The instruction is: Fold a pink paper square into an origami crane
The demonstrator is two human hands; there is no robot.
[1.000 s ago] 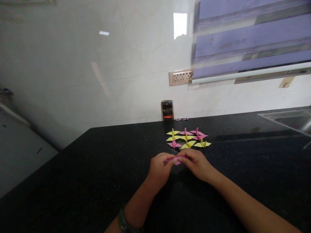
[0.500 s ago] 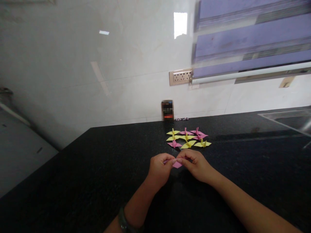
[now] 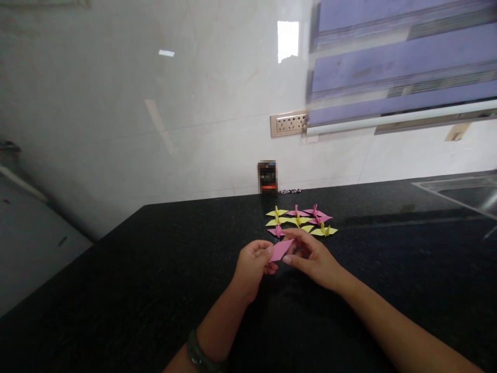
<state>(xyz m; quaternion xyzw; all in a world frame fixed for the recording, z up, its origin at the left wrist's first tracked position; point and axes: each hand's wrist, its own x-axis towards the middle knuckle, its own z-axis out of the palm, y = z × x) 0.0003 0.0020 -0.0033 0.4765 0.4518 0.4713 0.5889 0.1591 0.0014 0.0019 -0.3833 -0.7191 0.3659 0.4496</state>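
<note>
A folded piece of pink paper (image 3: 281, 250), diamond-shaped, is pinched between the thumb and fingers of my left hand (image 3: 253, 261). My right hand (image 3: 312, 259) is beside its right tip, thumb and fingers apart, with nothing gripped between them. Just beyond my hands, several folded paper cranes stand in rows on the black countertop (image 3: 174, 269). Some are yellow, like the crane (image 3: 325, 231) at the front right; others are pink, like the crane (image 3: 277, 230) at the front left. My right hand partly covers a yellow crane in the front row.
A small dark box-like object (image 3: 267, 177), blurred out, leans at the wall beside a beaded strand (image 3: 290, 191). A socket panel (image 3: 289, 123) is on the tiled wall, next to purple panels (image 3: 388, 72). At the right is a sink (image 3: 473, 194).
My right hand has let go of the pink paper and its fingers have spread. The paper, held now by my left hand alone, has turned so more of its face shows.
</note>
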